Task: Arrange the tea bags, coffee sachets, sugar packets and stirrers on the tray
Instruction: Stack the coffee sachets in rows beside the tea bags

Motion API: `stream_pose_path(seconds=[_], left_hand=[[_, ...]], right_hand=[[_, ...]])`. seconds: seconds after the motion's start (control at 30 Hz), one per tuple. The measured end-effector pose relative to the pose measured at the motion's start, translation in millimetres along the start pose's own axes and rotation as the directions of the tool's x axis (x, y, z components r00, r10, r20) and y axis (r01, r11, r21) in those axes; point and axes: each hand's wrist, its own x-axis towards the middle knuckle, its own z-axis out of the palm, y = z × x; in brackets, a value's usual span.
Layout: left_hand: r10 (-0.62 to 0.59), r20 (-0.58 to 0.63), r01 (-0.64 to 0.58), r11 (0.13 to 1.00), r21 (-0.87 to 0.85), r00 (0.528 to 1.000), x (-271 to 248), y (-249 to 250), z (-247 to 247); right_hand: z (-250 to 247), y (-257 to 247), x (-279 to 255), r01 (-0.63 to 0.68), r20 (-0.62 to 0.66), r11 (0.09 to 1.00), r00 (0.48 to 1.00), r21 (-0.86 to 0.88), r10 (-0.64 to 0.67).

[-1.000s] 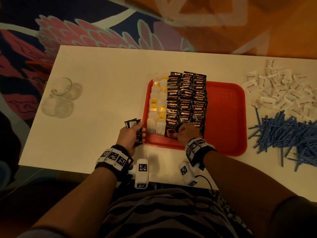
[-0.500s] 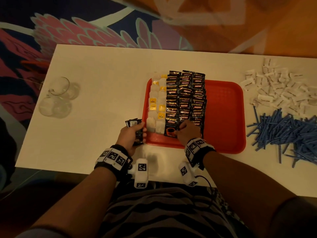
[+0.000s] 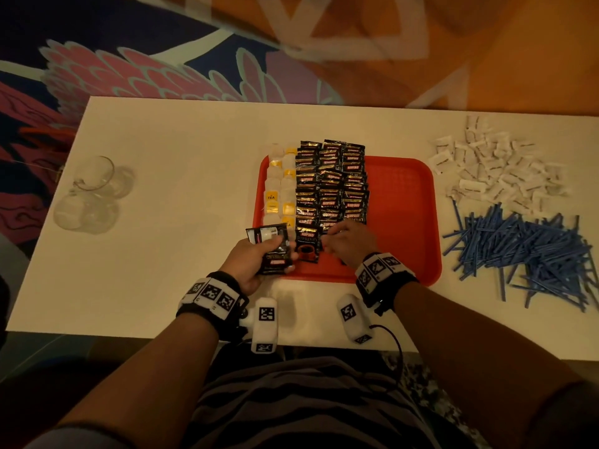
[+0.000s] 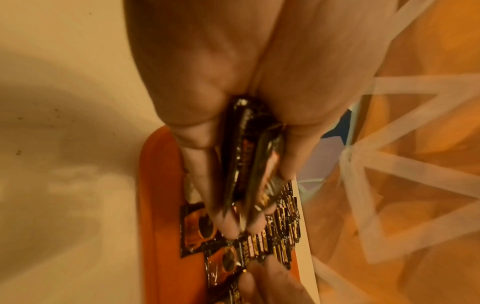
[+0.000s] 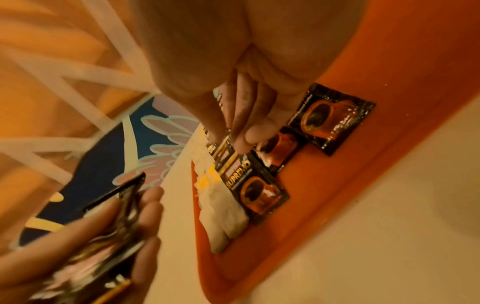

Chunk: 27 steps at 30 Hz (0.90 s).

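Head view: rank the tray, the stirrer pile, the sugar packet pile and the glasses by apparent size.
1. tray
2. stirrer pile
3. sugar packet pile, close to the stirrers, so that order is unsure
4. glasses

Red tray [image 3: 402, 202] lying flat on the worktop. Tea bags [image 3: 278, 189], white with yellow tags, lie in two columns along the tray's left edge. Coffee sachets [image 3: 330, 186], black with gold print, overlap in three columns just right of them, the far ends passing the tray's far rim. A small stack of sachets [image 3: 272, 251] is held above the tray's near-left corner. Sugar packets [image 3: 496, 166], white, lie heaped right of the tray; blue stirrers [image 3: 525, 247] lie piled nearer.
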Motion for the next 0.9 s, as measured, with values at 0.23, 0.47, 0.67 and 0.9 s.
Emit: stream_pose_path(seconds=[0.23,0.47,0.67,0.9], left_hand=[[0.051,-0.060,-0.043,0.992,0.115,0.997,3.4,-4.3,27.0],[0.031,-0.185,0.001,0.985,0.171,0.982,9.0,0.0,46.7],[-0.099,-0.027,0.100,0.994,0.042,0.995,8.8,2.2,56.3],[0.233,-0.142,-0.214,0.967,0.139,0.962,5.8,0.4,76.3]], right_hand=[[-12.9,-36.6,-24.9,0.115,0.261,0.987,0.955,0.113,-0.142],[-27.7,-41.4,-35.3,0.239,-0.051,0.952,0.971,0.192,-0.234],[-41.4,-38.5,-46.0,0.567,-0.011,0.810,0.819,-0.149,-0.574],[-57.9,-29.5,-41.7,0.264,0.043,0.963,0.963,0.048,-0.266]])
